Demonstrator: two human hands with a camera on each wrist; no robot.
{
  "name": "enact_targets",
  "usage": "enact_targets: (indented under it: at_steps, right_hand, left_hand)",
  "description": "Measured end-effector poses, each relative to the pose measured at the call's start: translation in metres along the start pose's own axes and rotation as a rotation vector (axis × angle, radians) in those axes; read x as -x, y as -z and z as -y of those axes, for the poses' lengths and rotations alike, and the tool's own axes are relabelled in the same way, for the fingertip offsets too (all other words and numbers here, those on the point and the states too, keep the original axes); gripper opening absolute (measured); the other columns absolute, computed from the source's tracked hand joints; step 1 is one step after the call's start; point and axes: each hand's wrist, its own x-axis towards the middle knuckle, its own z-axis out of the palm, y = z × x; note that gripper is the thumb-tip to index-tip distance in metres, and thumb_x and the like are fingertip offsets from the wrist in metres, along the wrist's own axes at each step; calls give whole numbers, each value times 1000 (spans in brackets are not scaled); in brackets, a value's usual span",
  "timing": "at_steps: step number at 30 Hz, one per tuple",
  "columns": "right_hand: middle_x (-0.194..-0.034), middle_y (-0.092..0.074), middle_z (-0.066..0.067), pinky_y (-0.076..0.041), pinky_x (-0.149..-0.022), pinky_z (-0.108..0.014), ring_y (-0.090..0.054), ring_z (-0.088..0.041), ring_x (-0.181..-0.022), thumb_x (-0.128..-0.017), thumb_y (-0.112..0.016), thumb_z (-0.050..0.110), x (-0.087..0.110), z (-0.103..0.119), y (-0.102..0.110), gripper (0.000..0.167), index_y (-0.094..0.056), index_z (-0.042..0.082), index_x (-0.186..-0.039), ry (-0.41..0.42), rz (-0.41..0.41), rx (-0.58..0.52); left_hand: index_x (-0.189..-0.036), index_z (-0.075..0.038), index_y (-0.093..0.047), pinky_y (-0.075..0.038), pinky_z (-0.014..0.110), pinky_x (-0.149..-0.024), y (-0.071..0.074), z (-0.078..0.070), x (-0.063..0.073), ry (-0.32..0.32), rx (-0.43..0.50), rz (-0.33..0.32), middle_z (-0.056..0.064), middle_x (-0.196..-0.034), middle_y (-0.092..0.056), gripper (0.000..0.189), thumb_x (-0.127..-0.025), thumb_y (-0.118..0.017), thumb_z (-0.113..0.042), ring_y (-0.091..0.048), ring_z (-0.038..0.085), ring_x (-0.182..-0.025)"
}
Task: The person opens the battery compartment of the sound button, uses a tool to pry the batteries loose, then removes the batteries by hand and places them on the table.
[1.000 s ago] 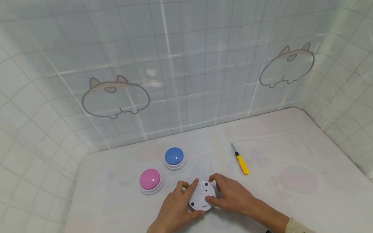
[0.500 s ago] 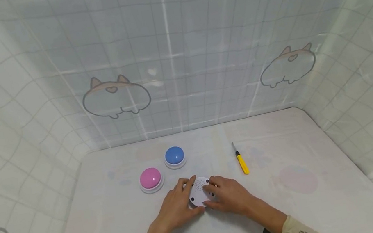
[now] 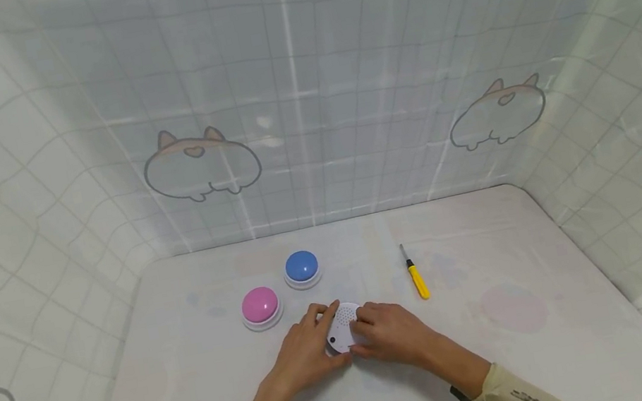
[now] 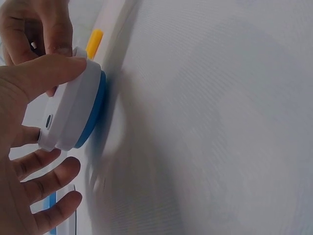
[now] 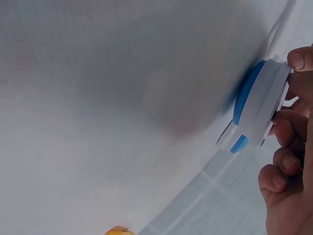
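Observation:
A round white buzzer button (image 3: 342, 320) lies upside down on the table, its back with speaker holes facing up. In the left wrist view its blue dome shows beneath the white buzzer body (image 4: 73, 107). My left hand (image 3: 305, 352) grips the rim between thumb and index finger, the other fingers loosely bent. My right hand (image 3: 393, 335) has its thumb and curled index finger against the button's back, near the right and front edge. What those fingertips pinch there is hidden. In the right wrist view the remaining right-hand fingers (image 5: 283, 171) are curled.
A pink buzzer button (image 3: 260, 306) and a blue buzzer button (image 3: 302, 267) stand dome up, left of and behind my hands. To the right lies a screwdriver (image 3: 417, 279) with a yellow handle. Tile-patterned sheeting (image 3: 351, 152) borders the table (image 3: 496, 241) behind and at both sides.
My right hand has shifted over the button's back, its index finger curling in, and now covers more of the right side. The button has slid slightly away; the left hand keeps its grip.

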Motion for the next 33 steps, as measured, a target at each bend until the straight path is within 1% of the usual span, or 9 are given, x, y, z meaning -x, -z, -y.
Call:
enact_targets:
  at_steps: [7,12,15,21,25,29,31,33]
  right_hand:
    - [-98,-63,6,-50,-77,-17,-57,-6,-84,-91,-70,51,-1,-1,-1,38,-75,18,-110,36,-8,36]
    - [-99,-65,5,-53,-80,-19,-62,-8,-89,-92,-70,48,-3,-1,-2,36,-76,17,-109,85,-4,84]
    - [-99,-66,5,-53,-81,-19,-63,-8,-90,-93,-69,46,-5,-1,-1,34,-76,17,-108,107,1,88]
    - [-93,-65,6,-52,-74,-16,-59,-5,-81,-93,-70,44,-9,-2,2,32,-75,15,-105,147,4,107]
    - [-93,-65,6,-51,-72,-15,-57,-5,-78,-94,-69,43,-12,-2,2,33,-74,14,-107,165,30,125]
    - [-94,-66,6,-51,-73,-14,-57,-5,-79,-95,-68,43,-13,-2,3,34,-74,13,-110,173,75,130]
    - [-94,-67,6,-51,-73,-14,-58,-4,-78,-95,-68,42,-13,-1,4,34,-74,13,-111,184,91,136]
    - [-93,-67,6,-52,-73,-15,-59,-4,-78,-95,-68,42,-12,0,5,34,-74,12,-110,205,90,159]
  left_hand:
    - [-154,-15,-41,-49,40,-87,-1,0,0,-4,-5,-5,6,-133,-51,93,-79,-80,-53,-56,15,-97]
    - [-153,-14,-42,-49,40,-85,0,-1,0,-11,1,-11,6,-132,-51,91,-79,-80,-52,-55,15,-95]
    - [-152,-14,-43,-49,40,-85,1,-2,-1,-10,10,-7,6,-131,-51,89,-80,-79,-51,-55,16,-95]
    - [-152,-13,-44,-49,41,-87,2,-2,-1,-11,17,-7,6,-131,-51,88,-80,-79,-51,-56,16,-96]
    - [-151,-13,-44,-49,40,-87,2,0,-2,-16,9,-10,6,-131,-51,89,-80,-79,-52,-55,16,-97]
    - [-152,-13,-43,-50,39,-85,1,0,-2,-20,6,-7,6,-131,-52,90,-80,-79,-54,-55,16,-95]
    - [-151,-13,-43,-50,39,-84,1,0,-2,-30,-4,-10,6,-130,-52,90,-80,-79,-55,-56,16,-94]
    - [-151,-12,-44,-51,39,-83,0,-1,-2,-46,-13,-22,6,-129,-52,91,-80,-79,-56,-56,16,-93]
